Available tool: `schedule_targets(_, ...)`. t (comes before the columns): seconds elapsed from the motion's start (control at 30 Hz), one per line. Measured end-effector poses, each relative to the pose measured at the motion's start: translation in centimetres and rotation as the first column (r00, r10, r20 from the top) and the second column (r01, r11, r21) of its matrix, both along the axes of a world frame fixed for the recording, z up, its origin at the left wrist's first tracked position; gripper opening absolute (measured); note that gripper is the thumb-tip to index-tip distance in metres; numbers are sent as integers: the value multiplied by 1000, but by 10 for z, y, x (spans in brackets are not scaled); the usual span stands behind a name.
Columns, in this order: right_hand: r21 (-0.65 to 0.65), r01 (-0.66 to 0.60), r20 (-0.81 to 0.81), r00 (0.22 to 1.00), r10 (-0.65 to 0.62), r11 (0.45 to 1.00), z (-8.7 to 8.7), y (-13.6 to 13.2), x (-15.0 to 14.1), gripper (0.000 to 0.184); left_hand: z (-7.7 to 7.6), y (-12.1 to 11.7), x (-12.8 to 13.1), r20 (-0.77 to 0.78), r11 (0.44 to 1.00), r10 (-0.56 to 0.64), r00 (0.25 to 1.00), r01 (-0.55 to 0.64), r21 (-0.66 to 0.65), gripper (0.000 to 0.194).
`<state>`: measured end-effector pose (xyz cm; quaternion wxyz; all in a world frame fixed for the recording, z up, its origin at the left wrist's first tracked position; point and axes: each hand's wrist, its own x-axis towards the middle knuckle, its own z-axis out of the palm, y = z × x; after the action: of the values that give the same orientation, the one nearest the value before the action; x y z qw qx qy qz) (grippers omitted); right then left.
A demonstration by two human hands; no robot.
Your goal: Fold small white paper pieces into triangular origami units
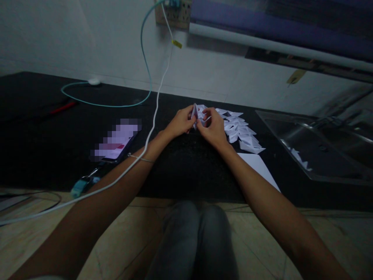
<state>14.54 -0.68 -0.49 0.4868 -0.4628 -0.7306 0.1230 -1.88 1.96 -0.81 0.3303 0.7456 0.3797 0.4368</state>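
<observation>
Both my hands meet over the black counter, holding one small folded paper piece (195, 112) upright between them. My left hand (182, 121) pinches its left side between thumb and fingers. From the other side, my right hand (214, 126) has its thumb against the paper and its fingers curled over. Behind and to the right of my right hand lie several folded white paper pieces (239, 128), pointed at the ends and heaped in rows. A flat stack of white paper (258, 167) sits by my right forearm, which partly covers it.
A phone (118, 142) with a teal strap (80, 187) lies left on the counter (186, 167). A white cable (154, 120) hangs across my left forearm. A teal cable (107, 105) loops behind. At the right is a metal sink (326, 155) with white scraps on its edge.
</observation>
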Motion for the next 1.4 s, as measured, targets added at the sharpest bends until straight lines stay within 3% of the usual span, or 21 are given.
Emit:
schedule_targets(0.27, 22, 22, -85, 996, -21, 999, -3, 7, 5, 8, 1, 0, 4, 39, 996, -60, 997, 62, -68, 35)
schedule_targets(0.53, 56, -2, -132, 991, 9, 998, 3, 1, 5, 12, 3, 9, 0, 169, 950, -157, 973, 196, -242, 65)
schedule_targets(0.7, 25, -20, -181, 983, 25, 999, 6, -3, 3, 12, 2, 3, 0, 278, 895, -222, 935, 309, -322, 49)
schedule_targets(0.83, -38, -59, -296, 954, 45, 998, 4, 5, 6, 17, 3, 1, -4, 269, 905, -181, 946, 267, -332, 36)
schedule_targets(1.0, -214, -206, -490, 868, 78, 955, -6, 20, 11, 32, 2, 4, -6, 200, 944, -109, 974, 164, -285, 40)
schedule_targets(1.13, -304, -272, -497, 863, 92, 913, -12, 21, 10, 35, 0, 6, -4, 157, 965, -114, 981, 147, -218, 43)
schedule_targets(1.4, -323, -250, -509, 859, 56, 913, -7, 16, 10, 28, 0, 8, -1, 87, 988, -52, 995, 64, -138, 57)
